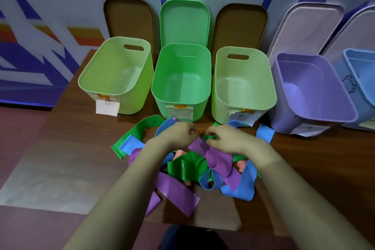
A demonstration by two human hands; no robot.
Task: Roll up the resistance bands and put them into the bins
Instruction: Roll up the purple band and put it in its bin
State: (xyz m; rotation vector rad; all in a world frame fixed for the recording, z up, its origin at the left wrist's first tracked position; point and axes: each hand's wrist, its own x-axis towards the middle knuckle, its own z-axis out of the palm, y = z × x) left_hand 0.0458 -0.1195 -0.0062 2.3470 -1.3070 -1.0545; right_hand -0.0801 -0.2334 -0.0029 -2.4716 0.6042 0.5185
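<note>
The pile of resistance bands (188, 166) lies on the bench (81, 148), just in front of the middle green bin (161, 105). Over the side of the pile nearest that bin, the left grip (178, 134) and right grip (227, 138) each pinch a purple band (199, 145) with curled fingers.

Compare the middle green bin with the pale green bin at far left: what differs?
Colour: the middle green bin is saturated green; the left pale green bin is yellowish.
Lids: a green lid leans behind the middle bin, a brown lid behind the left one.
Labels: the left bin's white label hangs loose at its front; the middle bin's lies flat.
Shared: both open, empty, upright on the table.
</note>
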